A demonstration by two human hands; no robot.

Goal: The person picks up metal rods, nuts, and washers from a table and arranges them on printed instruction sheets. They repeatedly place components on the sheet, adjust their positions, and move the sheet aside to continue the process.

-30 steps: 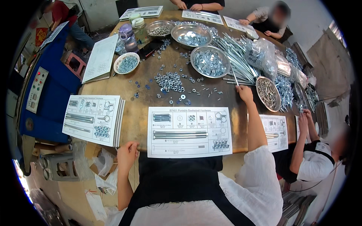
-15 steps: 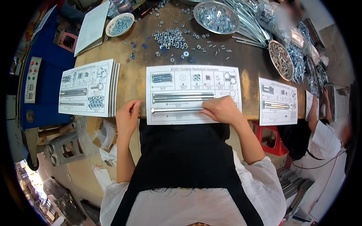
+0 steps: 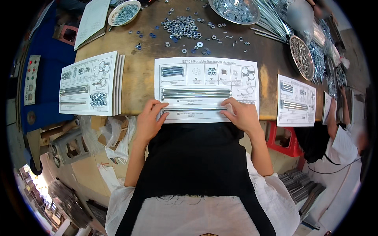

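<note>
In front of me at the table edge lies a white hardware card [image 3: 206, 118] with printed outlines. One long bolt [image 3: 195, 110] lies across its lower part, just below several more long bolts [image 3: 196, 93]. At the bolt's left end, my left hand [image 3: 151, 118] has thumb and fingertips closed about the head. My right hand [image 3: 242, 116] pinches around the other end with thumb and forefinger. Shorter bolts [image 3: 172, 71] appear at the card's upper left; whether these are real or printed, I cannot tell.
A stack of similar cards [image 3: 88, 84] stands left, another card [image 3: 296, 100] right. Beyond are loose nuts [image 3: 181, 27], a bowl of small screws [image 3: 125, 13], a bowl of metal parts [image 3: 235, 10], a bowl of screws [image 3: 301, 58] and long rods [image 3: 271, 19]. Another person [image 3: 342, 145] works at right.
My left hand has come from beside the card onto the bolt's left end. My right hand has opened out slightly and shifted to its right end. The view has tilted slightly.
</note>
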